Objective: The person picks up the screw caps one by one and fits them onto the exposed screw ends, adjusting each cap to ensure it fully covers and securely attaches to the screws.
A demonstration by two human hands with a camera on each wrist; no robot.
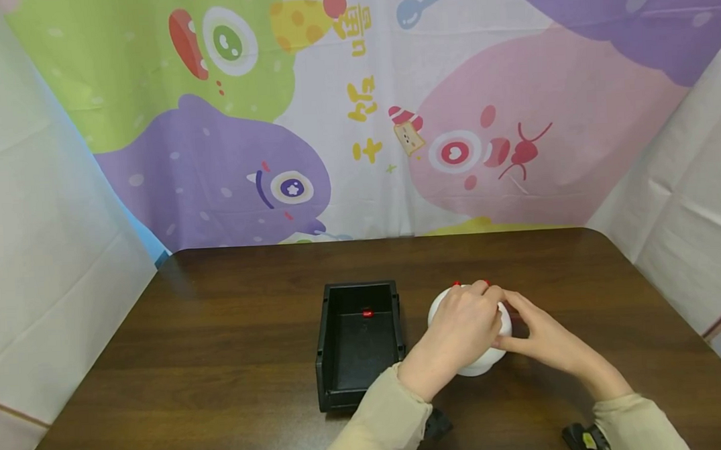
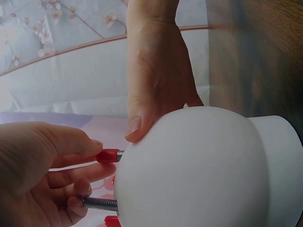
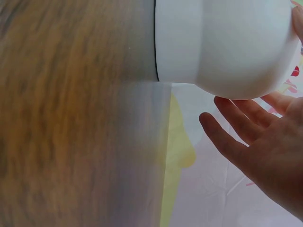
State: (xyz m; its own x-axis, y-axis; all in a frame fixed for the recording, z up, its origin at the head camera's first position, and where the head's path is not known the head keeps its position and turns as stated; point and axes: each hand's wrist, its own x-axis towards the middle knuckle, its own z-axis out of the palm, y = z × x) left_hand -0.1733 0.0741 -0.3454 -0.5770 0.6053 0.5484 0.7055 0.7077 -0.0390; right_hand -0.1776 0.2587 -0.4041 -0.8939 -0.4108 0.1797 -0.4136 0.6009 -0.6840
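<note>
— "Doing what, with the left hand (image 1: 469, 321)?"

— "Pinching a small, red, cylindrical cap (image 2: 108, 155) in a narrow grip between thumb and fingers, at the end of a threaded metal screw (image 2: 121, 155)."

— "Set where?"

— "On top of a smooth, white, rounded dome (image 2: 189, 165) with a short, straight-sided base. Standing upright on a dark brown wooden table (image 1: 221, 365), right of centre in the head view."

— "Anything more up there?"

— "Beside the pinched cap, a grey threaded screw (image 2: 100, 203), tip against or just behind a curled finger; cannot tell which. Lower in the left wrist view, another red cap (image 2: 112, 221), partly cut off."

— "And with the right hand (image 1: 540, 331)?"

— "Spread wide at the dome's side, thumb and some fingertips against the white surface; in the right wrist view, one finger held clear of it."

— "To the left?"

— "Near the dome but apart, a rectangular black plastic bin (image 1: 322, 381), with one small red piece (image 1: 367, 313) lying inside toward the far end."

— "Farther back?"

— "Past the table's edge, a hanging cloth (image 1: 390, 203) printed with green, purple and pink cartoon creatures."
</note>
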